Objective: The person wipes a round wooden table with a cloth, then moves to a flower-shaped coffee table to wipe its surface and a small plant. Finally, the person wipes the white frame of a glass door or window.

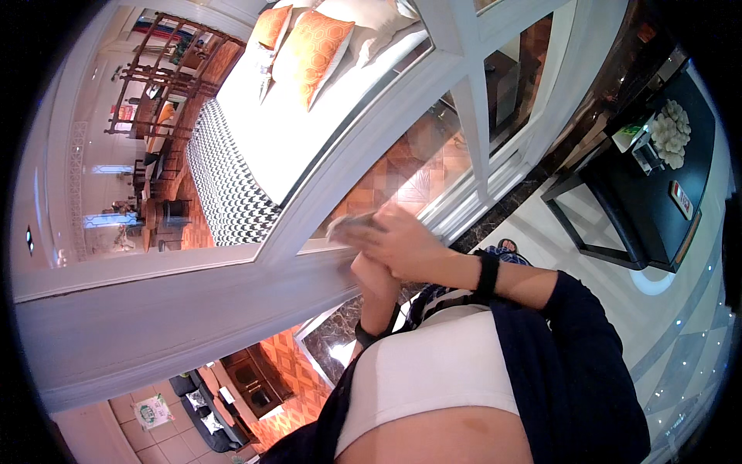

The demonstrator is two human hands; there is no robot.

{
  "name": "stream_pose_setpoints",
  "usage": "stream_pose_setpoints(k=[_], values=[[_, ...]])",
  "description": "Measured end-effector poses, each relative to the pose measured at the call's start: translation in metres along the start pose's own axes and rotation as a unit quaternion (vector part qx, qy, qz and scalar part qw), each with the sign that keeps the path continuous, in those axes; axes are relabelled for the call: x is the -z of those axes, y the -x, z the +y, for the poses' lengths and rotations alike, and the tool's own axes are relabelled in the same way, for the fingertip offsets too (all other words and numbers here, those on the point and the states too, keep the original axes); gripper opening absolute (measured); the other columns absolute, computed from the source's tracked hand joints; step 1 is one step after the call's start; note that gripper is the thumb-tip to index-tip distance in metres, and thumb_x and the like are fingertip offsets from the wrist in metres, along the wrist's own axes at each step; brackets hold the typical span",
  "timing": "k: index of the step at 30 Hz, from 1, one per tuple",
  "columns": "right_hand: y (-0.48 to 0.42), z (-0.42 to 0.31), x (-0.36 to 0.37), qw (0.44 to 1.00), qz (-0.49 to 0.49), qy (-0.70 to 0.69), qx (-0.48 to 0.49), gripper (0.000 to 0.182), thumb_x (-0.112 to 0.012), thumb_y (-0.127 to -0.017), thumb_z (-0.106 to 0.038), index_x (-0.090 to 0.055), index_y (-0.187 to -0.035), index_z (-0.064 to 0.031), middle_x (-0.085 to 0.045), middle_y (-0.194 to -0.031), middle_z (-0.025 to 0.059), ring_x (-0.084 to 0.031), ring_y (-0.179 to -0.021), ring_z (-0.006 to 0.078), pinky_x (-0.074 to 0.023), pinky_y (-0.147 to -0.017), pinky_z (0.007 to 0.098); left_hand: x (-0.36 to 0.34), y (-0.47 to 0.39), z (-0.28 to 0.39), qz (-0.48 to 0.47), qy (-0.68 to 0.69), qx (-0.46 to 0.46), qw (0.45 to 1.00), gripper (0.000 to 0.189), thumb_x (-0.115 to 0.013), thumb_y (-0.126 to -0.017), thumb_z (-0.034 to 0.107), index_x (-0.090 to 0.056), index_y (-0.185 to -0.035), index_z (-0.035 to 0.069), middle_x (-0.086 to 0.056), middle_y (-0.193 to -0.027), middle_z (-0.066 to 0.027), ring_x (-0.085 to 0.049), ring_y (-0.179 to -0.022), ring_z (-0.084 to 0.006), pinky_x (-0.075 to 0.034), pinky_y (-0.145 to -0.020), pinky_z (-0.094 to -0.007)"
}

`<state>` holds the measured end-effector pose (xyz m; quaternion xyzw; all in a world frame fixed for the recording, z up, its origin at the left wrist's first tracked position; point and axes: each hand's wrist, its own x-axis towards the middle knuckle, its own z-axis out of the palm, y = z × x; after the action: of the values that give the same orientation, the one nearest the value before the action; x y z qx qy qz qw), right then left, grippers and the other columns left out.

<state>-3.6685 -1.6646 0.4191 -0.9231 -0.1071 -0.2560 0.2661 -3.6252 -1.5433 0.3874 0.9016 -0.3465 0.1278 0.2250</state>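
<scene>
My right hand [413, 240] reaches in from the right and holds a greyish cloth [351, 226], blurred by motion, at its fingers. Just below it, my left hand [371, 272] is pressed close and partly covered by the right. Whether the left fingers also grip the cloth is hidden. Both hands are in front of a white-framed glass panel [371, 145], near its lower rail; contact with the frame cannot be made out. A black band circles each wrist.
Behind the glass lies a bed [290, 127] with orange cushions [316, 52] and a houndstooth throw [232, 180]. To the right, a black table [655, 191] holds a white ornament [671, 133] and a phone-like object [681, 200]. A dark sofa [211, 414] appears lower left.
</scene>
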Motion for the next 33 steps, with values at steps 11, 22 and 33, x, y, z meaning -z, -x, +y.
stream_pose_setpoints(k=[11, 22, 33], values=[[0.036, 0.083, 0.056, 0.961, 0.149, 0.084, -0.218, 0.074, -0.055, -0.071, 0.001, -0.035, -0.142, -0.0085, -0.055, -0.124, 0.0152, -0.054, -0.100, 0.0345, -0.0390, -0.093, 0.0429, -0.062, -0.098, 0.097, -0.188, -0.005, -0.123, 0.974, 0.071, -0.054, -0.079, 0.015, -0.024, -0.140, -0.003, -0.063, -0.075, -0.0174, -0.061, -0.060, -0.0372, -0.047, -0.050, -0.0437], [0.023, 0.032, -0.002, 0.993, 0.068, -0.045, -0.091, 0.071, -0.057, -0.069, 0.000, -0.041, -0.137, -0.0112, -0.057, -0.114, 0.0091, -0.054, -0.092, 0.0304, -0.0433, -0.084, 0.0398, -0.034, -0.020, 0.020, -0.052, 0.051, -0.046, 0.996, 0.028, -0.062, -0.075, 0.024, -0.060, -0.097, 0.005, -0.063, -0.075, -0.0155, -0.063, -0.071, -0.0337, -0.048, -0.058, -0.0423], [0.004, 0.000, -0.058, 0.994, 0.070, 0.052, 0.059, 0.061, -0.052, -0.084, -0.022, -0.036, -0.143, -0.0253, -0.049, -0.132, -0.0095, -0.053, -0.084, 0.0172, -0.0462, -0.069, 0.0293, -0.032, 0.037, -0.020, 0.013, -0.027, 0.083, 0.996, 0.024, -0.062, -0.076, 0.024, -0.063, -0.091, 0.005, -0.064, -0.077, -0.0164, -0.063, -0.072, -0.0339, -0.048, -0.060, -0.0425]])
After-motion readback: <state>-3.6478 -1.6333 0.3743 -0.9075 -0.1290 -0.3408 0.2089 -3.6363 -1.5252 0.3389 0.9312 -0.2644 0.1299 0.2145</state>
